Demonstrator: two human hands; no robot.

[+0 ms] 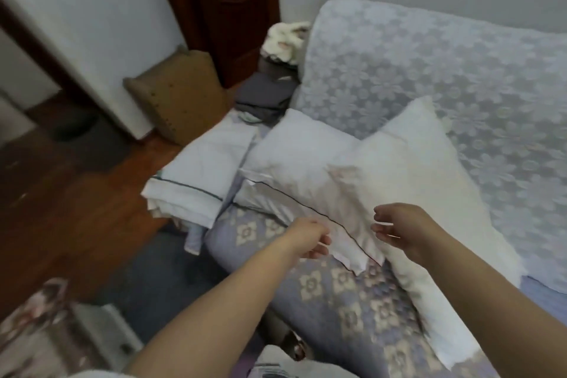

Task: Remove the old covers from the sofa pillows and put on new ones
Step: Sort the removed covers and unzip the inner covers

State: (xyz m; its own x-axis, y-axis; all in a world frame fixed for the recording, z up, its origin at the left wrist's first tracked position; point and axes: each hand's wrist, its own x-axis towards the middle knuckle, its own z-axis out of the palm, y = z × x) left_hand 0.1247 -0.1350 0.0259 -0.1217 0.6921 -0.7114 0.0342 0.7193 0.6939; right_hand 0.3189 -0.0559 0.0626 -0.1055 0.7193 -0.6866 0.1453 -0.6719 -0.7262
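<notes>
**Head view: both hands at the cover edge on the sofa**

Head view, one frame, some motion blur.

- Left hand (310, 238): fingers curled round the near edge of the white pillow cover (322, 209), the one with thin dark piping. Gripping it.
- Right hand (399, 230): just beside the cover's near corner, fingers and thumb spread in a loose C, nothing between them. Not touching fabric as far as I can tell.
- The cover lies on the sofa seat (352, 310), partly over a bare white pillow (306, 144). Cannot tell if a pillow is inside it.
- Second bare pillow (429, 181), cream-white, leans on the sofa back to the right, its lower corner reaching the seat's front edge.
- Folded white linen stack (199, 175) with a dark stripe sits at the left end of the seat, overhanging the edge.
- Grey folded cloth (264, 92) behind it, a crumpled cream cloth (287, 40) on top near the sofa back.

Surface and room:
- Seat: lilac fabric, cream flower squares. Sofa back (429, 77): pale lace throw, flower pattern.
- Floor (76, 199): reddish-brown wood boards.
- Tan box (181, 92) stands on the floor against a dark wooden door (221, 3); walls pale.
</notes>
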